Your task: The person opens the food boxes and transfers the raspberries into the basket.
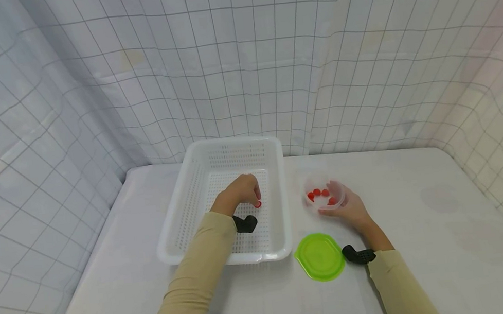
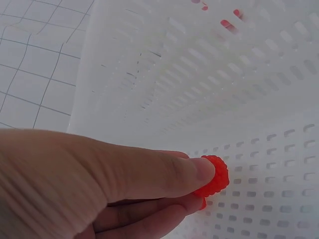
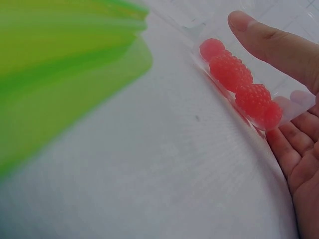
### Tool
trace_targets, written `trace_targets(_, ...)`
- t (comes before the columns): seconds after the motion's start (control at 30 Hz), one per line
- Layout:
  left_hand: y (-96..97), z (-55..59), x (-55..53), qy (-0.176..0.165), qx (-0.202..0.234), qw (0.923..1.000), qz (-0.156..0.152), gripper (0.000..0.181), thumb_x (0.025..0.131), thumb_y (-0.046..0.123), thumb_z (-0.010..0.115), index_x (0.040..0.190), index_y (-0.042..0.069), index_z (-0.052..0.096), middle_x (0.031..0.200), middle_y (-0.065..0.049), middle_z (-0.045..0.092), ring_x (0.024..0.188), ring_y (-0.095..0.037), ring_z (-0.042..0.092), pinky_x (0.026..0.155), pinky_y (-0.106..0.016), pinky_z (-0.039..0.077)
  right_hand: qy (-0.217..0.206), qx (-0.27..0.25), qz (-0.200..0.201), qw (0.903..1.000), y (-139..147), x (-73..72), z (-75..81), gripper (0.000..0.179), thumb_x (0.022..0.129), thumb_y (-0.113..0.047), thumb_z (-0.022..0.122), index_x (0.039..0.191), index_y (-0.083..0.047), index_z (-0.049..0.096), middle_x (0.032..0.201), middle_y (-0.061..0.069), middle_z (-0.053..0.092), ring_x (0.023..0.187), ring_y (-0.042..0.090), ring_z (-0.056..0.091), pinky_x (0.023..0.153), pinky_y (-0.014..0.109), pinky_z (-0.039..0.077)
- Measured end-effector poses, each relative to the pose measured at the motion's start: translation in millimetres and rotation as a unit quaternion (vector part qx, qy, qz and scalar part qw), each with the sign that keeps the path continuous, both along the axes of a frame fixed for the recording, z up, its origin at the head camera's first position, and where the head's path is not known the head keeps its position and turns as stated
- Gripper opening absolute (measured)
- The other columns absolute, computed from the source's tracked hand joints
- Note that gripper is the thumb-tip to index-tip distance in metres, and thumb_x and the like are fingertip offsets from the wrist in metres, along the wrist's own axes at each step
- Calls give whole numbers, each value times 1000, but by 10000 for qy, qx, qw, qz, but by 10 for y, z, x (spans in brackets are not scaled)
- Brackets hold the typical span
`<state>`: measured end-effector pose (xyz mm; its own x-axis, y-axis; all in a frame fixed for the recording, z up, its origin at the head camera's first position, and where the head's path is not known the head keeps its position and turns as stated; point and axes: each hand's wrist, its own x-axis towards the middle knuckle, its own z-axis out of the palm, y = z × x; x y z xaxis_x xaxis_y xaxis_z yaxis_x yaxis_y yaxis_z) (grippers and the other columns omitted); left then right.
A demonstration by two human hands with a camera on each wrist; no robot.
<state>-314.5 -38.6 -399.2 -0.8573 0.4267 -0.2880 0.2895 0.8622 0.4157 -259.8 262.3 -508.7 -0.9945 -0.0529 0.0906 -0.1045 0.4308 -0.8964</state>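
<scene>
Inside the white plastic basket [image 1: 280, 226], my left hand [image 1: 241, 190] pinches a red raspberry [image 2: 220, 175] between thumb and fingers, low over the perforated floor. A bit of red also shows under the fingertips in the left wrist view; whether it belongs to the same raspberry I cannot tell. To the right of the basket, my right hand [image 1: 351, 210] holds a clear round bowl [image 1: 323, 202] by its side, with the thumb and fingers around it. Several raspberries [image 3: 230, 72] lie at the bottom of that bowl.
A bright green lid [image 1: 321, 257] lies flat on the white table [image 1: 426, 220], between the basket and my right wrist. The basket's raised walls surround my left hand. White grid-patterned curtains [image 1: 241, 65] hang behind the table and along both sides.
</scene>
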Motion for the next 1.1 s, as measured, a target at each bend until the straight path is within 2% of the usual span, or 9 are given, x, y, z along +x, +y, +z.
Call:
trace_targets(0.37,14,-7,1,-45,-24,10000,-27,8,74,2,73,80,5,70,79,-1,61,76,-17,54,69,-29,47,17,-8,-54,10000,9,4,-22,96,61,-42,84,138,-10,37,133,7,47,122,23,40,100,46,30)
trace_targets(0.8,14,-6,0,-70,8,10000,-18,9,76,2,72,85,3,70,85,-2,62,79,-18,54,72,-32,47,23,-109,-30,9999,16,29,26,94,62,-39,84,138,-9,37,134,8,47,123,23,40,101,46,30)
trace_targets(0.97,2,52,12,90,123,9999,-31,12,76,-1,70,88,3,70,86,-3,63,83,-18,56,73,-32,48,66,-116,-17,9999,9,19,30,94,62,-39,84,137,-8,38,134,8,47,122,23,40,101,46,30)
trace_targets(1.1,-12,133,17,252,332,9991,69,19,76,-4,65,94,1,70,93,-5,64,81,-18,57,67,-30,49,97,-146,7,9998,-3,14,21,94,62,-38,84,137,-8,38,134,8,47,123,23,39,101,46,30)
